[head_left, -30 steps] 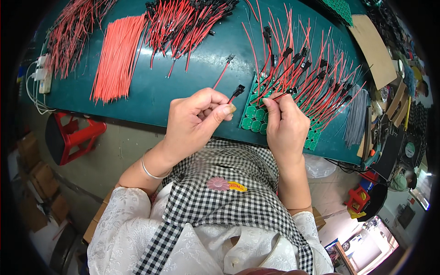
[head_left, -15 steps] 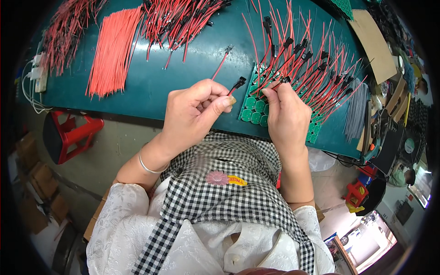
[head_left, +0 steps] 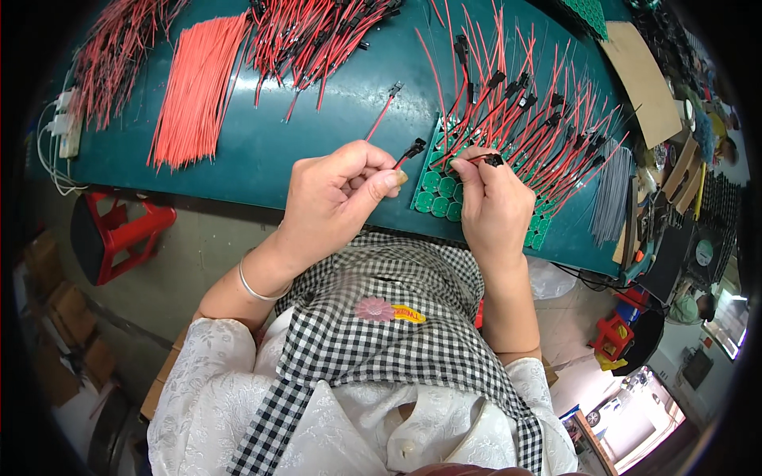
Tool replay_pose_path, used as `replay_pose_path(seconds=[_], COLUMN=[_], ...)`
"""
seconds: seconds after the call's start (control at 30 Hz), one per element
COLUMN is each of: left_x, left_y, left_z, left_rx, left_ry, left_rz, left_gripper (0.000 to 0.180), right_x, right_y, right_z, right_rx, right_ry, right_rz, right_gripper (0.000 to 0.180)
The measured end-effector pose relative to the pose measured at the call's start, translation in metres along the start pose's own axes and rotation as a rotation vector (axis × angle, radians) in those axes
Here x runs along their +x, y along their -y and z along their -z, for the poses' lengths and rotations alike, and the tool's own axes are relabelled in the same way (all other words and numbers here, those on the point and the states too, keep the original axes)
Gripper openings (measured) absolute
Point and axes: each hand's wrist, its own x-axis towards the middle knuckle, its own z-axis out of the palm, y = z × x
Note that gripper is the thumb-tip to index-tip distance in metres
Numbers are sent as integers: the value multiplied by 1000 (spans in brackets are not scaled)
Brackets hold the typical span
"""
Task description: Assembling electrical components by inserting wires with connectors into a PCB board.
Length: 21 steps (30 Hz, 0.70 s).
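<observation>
My left hand (head_left: 329,194) is closed in a pinch on a connector lead (head_left: 413,149), a short red and black wire pair with a black plug that points up and right. A second plug-ended lead (head_left: 384,108) runs behind the fingers; whether it is held or lies on the table, I cannot tell. With thumb and forefinger, my right hand (head_left: 498,198) pinches another connector lead (head_left: 493,159), its black plug at the knuckles. Under and beside that hand lies a green panel of round circuit boards (head_left: 429,190), with many red and black leads (head_left: 548,119) standing up from it.
On the green table (head_left: 254,163) lie a bundle of red wires (head_left: 198,87), a pile of connector leads (head_left: 317,36) and a grey wire bundle (head_left: 613,194). Cardboard (head_left: 643,83) rests at the right. A red stool (head_left: 127,234) stands left of the table.
The right hand's lead now lies more across the fingers, its plug slightly lower and clearer of the standing leads. My left hand has hardly moved.
</observation>
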Motion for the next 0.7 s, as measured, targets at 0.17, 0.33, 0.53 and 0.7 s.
replay_pose_path(seconds=[0.17, 0.33, 0.53, 0.7], left_x=[0, 0, -1, -1], left_y=[1, 6, 6, 2], left_z=[0, -4, -4, -1], left_rx=[3, -28, -19, 1], left_ry=[0, -69, -80, -24], left_rz=[-5, -65, -74, -42], left_gripper=[8, 8, 8, 8], right_x=[0, -2, -5, -2], right_y=[1, 0, 3, 2], right_z=[-1, -1, 2, -1], right_rx=[65, 104, 72, 106], right_ry=[-5, -27, -25, -48], right_rz=[-35, -11, -55, -47], right_gripper=[17, 14, 12, 12])
